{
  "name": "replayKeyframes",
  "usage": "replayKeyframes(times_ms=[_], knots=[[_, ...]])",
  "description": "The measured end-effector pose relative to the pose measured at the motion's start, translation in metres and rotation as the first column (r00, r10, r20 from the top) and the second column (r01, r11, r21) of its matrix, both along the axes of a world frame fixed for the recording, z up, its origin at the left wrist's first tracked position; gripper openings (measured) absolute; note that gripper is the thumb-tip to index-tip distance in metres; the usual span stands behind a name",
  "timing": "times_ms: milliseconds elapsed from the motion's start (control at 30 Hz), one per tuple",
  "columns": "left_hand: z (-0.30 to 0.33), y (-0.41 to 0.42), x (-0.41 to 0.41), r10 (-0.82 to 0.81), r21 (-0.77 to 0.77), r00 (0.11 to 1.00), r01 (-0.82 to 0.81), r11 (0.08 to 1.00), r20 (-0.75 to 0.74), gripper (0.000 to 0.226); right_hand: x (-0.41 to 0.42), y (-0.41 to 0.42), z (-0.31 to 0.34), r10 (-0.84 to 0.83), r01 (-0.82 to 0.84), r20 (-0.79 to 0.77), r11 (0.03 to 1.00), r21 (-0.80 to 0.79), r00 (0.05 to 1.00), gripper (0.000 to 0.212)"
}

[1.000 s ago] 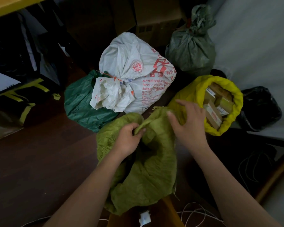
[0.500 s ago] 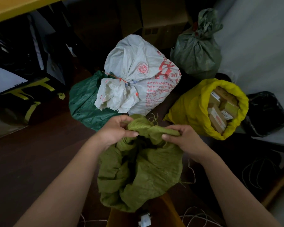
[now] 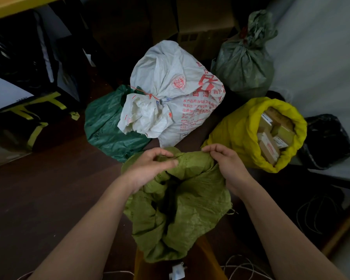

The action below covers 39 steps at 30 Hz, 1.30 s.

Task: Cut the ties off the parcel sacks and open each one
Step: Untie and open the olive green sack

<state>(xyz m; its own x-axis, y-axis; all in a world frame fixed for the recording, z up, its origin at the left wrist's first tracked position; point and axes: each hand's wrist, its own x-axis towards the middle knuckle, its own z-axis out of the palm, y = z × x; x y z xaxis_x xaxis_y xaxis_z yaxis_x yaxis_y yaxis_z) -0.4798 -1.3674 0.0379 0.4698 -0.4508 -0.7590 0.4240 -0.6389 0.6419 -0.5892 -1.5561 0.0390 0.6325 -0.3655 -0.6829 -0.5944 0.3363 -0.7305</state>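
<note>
Over olive sack [image 3: 190, 209] — both hands (curled)

A sack [image 3: 182, 211] is set nearest the person, with its mouth held at the far rim by the left hand [image 3: 148, 168] and the right hand [image 3: 228, 166], one at each side. Just behind it a tied sack [image 3: 176, 91] is laid on its side, resting partly on another sack [image 3: 107, 126] to its left. To the right of the near sack an opened sack [image 3: 242, 134] is placed, with boxes [image 3: 273, 136] packed inside it. Behind that, a knotted sack [image 3: 245, 63] is stood upright. A plug [image 3: 177, 272] and cords [image 3: 242, 267] are found on the floor [image 3: 49, 195] in front of the near sack.
</note>
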Motion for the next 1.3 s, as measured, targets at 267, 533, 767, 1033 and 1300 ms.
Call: replayKeyframes(times_ms=[267,533,767,1033,1300], knots=[[-0.011,-0.002,-0.005,-0.003,0.099,0.966,-0.024,0.995,0.259,0.023,-0.01,0.01,0.0,0.381,-0.391,-0.095,0.87,-0.301,0.92,0.043],[-0.009,0.006,0.001,0.006,0.04,0.924,-0.023,0.999,0.382,0.011,-0.015,0.007,-0.009,0.283,-0.304,-0.143,0.683,-0.664,0.948,0.02],[-0.009,0.013,0.007,0.06,-0.01,0.991,-0.059,0.998,0.118,0.018,-0.016,0.014,-0.006,-0.08,0.084,0.118,0.996,-0.033,0.99,0.024],[-0.013,0.011,-0.003,0.03,0.004,0.996,-0.03,1.0,0.082,0.035,-0.008,0.034,-0.007,-0.071,0.072,-0.03,0.997,0.008,0.997,0.032],[-0.016,0.025,-0.005,-0.192,0.085,0.948,0.176,0.981,0.255,0.038,-0.018,0.035,-0.016,0.371,-0.384,-0.116,0.816,-0.432,0.921,0.025]])
